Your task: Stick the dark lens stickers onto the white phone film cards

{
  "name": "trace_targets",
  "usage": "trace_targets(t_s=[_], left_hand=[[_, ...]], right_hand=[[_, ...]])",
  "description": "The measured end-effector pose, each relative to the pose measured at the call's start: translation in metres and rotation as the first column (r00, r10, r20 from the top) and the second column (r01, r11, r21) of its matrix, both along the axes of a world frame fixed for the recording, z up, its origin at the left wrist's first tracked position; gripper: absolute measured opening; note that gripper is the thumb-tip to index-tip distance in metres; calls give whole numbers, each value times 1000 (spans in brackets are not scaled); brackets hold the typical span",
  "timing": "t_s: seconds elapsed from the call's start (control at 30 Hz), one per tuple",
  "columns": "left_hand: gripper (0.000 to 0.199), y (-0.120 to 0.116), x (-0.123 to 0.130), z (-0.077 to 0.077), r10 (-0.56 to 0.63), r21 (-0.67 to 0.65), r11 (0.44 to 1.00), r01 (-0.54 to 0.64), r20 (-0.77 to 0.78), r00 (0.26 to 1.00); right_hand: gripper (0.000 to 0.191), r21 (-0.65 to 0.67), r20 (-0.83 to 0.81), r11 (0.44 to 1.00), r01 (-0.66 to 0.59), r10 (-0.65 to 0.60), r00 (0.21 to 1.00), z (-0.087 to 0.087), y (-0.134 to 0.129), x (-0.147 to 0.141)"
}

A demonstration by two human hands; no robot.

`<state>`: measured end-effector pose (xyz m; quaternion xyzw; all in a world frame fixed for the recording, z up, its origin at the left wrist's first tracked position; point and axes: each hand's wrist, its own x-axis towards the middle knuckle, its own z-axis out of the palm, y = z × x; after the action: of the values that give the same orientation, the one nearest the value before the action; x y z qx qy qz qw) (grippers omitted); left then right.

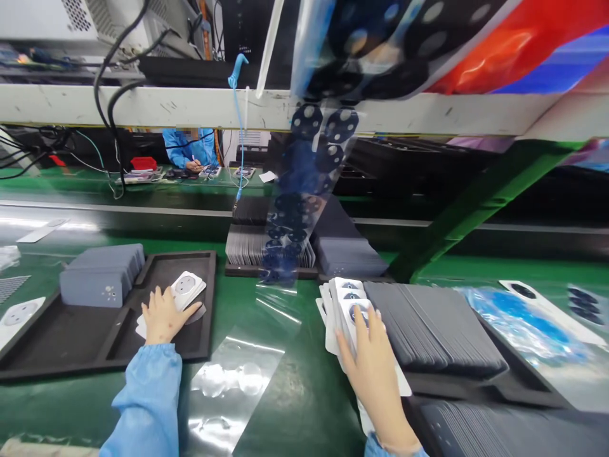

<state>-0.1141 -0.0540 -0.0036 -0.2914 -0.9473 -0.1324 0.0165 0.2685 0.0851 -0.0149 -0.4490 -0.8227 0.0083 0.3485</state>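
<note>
My left hand [164, 317] lies with fingers spread on a small pile of white cards [186, 283] with round grey prints, inside a black tray [209, 304]. Its palm faces down and the thumb points right. On the right, my right hand [373, 371] rests on a fanned stack of white cards [340, 292] with dark round prints. The fingers and thumb are apart, and the hand hides part of the stack. Right beside that stack stands a tightly packed row of grey panels [428, 324].
Grey panels [98, 276] stand in the left tray. More panels [271, 246] sit in a tray at the back. Clear film [238, 381] lies between my hands. A dotted film strip [304, 184] hangs from above. A green post [490, 203] slants at right. Another person [190, 149] sits opposite.
</note>
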Motion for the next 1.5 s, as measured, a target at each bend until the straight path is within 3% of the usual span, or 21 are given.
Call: trace_targets(t_s=[0.1,0.17,0.27,0.47,0.57,0.63,0.7,0.77,0.83,0.9,0.97,1.07,1.23,1.37,1.5], left_hand=[[75,-3,-7,4,-26,-36,999,27,38,999],[68,-4,-10,9,-14,-7,1000,14,47,999],[66,-4,-12,14,16,49,999,-19,76,997],[71,-6,-4,22,60,173,983,-62,15,998],[84,-5,2,28,91,371,922,-113,78,993],[85,-5,7,32,-17,559,816,-151,284,959],[76,-4,13,34,-275,727,648,-225,499,821],[65,-4,20,34,-558,805,504,-313,580,593],[61,-3,27,32,-736,823,450,-346,561,379],[60,-1,33,28,-823,833,437,-339,522,224],[59,2,41,26,-861,841,434,-323,493,127],[57,5,57,26,-874,853,428,-297,475,104],[64,7,81,34,-859,838,494,-232,511,15],[68,10,84,34,-860,833,507,-222,504,-73],[76,12,86,28,-845,819,533,-212,501,-188]], right_hand=[[57,-128,-144,983,-132,113,983,16,6,-37],[56,-252,-284,940,-231,156,946,17,19,-67],[64,-446,-427,869,-213,2,904,6,47,-106],[76,-490,-550,819,-300,-23,835,-9,81,-134],[69,-464,-609,794,-394,37,793,0,78,-132],[62,-449,-636,761,-468,96,766,9,72,-130],[57,-435,-654,729,-528,148,742,20,65,-130],[51,-421,-664,707,-568,186,724,30,56,-128],[44,-400,-664,698,-594,225,713,39,46,-126],[32,-359,-645,713,-602,276,713,44,35,-122],[20,-283,-613,748,-601,341,713,47,25,-116],[24,-152,-555,767,-624,456,696,50,11,-110],[31,-43,-489,720,-693,590,643,56,-4,-104],[24,-87,-555,676,-731,577,599,57,-9,-102],[20,-167,-624,675,-718,492,607,54,-10,-101]])
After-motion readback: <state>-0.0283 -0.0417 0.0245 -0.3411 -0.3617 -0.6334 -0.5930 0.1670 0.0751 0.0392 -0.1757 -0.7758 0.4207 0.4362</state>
